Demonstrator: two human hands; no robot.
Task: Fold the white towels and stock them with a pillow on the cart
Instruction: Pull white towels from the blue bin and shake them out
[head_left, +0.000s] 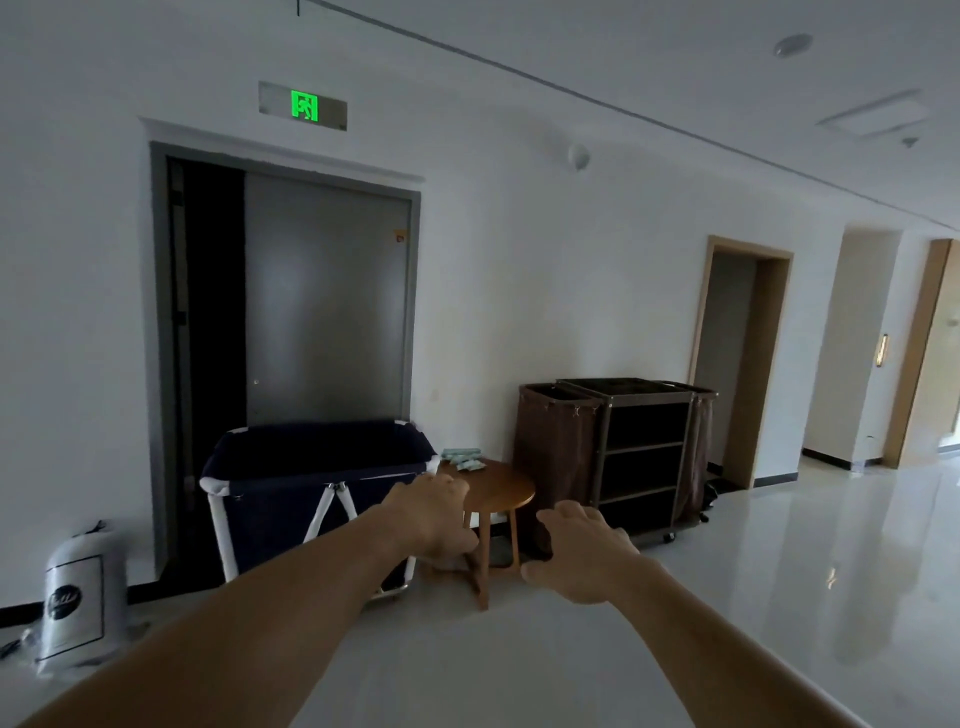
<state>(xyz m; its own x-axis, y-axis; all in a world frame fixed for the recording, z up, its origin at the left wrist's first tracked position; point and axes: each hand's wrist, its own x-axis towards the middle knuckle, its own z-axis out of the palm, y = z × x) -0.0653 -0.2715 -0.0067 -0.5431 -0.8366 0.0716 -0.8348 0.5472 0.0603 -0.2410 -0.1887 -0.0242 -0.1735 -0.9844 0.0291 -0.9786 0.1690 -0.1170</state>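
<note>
Left hand (434, 512): stretched forward at arm's length, back of hand up, fingers loosely curled downward, gripped nothing, overlapped near edge of stool top in view; contact not clear.
Right hand (584, 558): stretched forward too, palm down, fingers spread and relaxed, held nothing, hung in air just right of stool legs.
Cart (641, 452): dark metal housekeeping trolley, stood against white wall right of stool, three open shelves, all dark, contents not readable; brown fabric bag (553, 457) hung on its left end, second brown bag barely seen at right end.
Towels: none made out; possibly inside hamper, interior too dark to tell.
Hamper (317, 470): navy fabric bin on white crossed-leg frame, stood before grey door, just left of stool.
Stool (501, 491): small round wooden top on wooden legs, sat between hamper and cart.
Packets (462, 460): several small pale teal packs, piled on back-left edge of stool top.
Pillow candidate: white plastic-wrapped bundle (78, 605) with dark round logo, stood upright on floor by wall, far left, well apart from cart; contents not confirmed.
Door (327, 301): grey double door, left leaf open onto darkness, green exit sign (304, 105) lit above.
Floor (753, 597): glossy pale tile, reflected hallway light.
</note>
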